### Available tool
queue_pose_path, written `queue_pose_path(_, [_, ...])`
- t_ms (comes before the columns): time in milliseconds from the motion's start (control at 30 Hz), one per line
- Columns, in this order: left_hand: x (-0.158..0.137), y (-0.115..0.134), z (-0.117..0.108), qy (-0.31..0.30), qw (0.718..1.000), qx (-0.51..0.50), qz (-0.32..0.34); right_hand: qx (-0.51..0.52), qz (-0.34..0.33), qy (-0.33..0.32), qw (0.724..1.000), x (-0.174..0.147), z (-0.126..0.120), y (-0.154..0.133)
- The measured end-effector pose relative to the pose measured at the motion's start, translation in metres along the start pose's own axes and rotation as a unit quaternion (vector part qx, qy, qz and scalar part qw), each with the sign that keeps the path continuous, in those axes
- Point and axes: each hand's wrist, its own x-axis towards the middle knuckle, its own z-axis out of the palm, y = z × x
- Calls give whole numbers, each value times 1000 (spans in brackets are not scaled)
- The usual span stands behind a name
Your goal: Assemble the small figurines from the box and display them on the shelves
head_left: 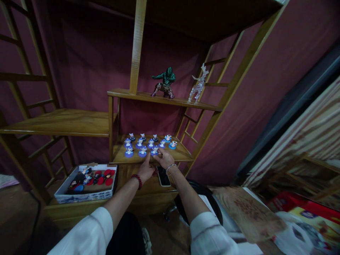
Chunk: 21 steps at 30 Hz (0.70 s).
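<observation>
Rows of small figurines stand on the lower wooden shelf [170, 156]. Most have purple bases, a few at the back are darker, and two at the right have light blue bases. My right hand [165, 158] has its fingers closed at the front-row purple figurine [154, 150], which stands upright on the shelf. Just below the shelf's front edge is my left hand [146, 170], holding nothing I can see. Its index finger stretches up towards the same figurine, and the other fingers are partly hidden. Beside my right wrist lies a phone [164, 177] with a dark screen.
A white box [87, 196] of mixed figurines, several on red bases, sits on the lower ledge at left. Above stand a green figure [166, 83] and a clear deer figurine [198, 86]. A wooden post [137, 46] rises there. A black stool [209, 202] is at right.
</observation>
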Motion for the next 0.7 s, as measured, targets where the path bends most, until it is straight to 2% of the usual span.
queue_pose_path(367, [4, 2, 0, -2, 1000, 29, -5, -14, -6, 5, 1000, 0, -1, 0])
queue_pose_path(700, [3, -2, 3, 15, 1000, 6, 6, -2, 0, 11, 1000, 1, 1, 2])
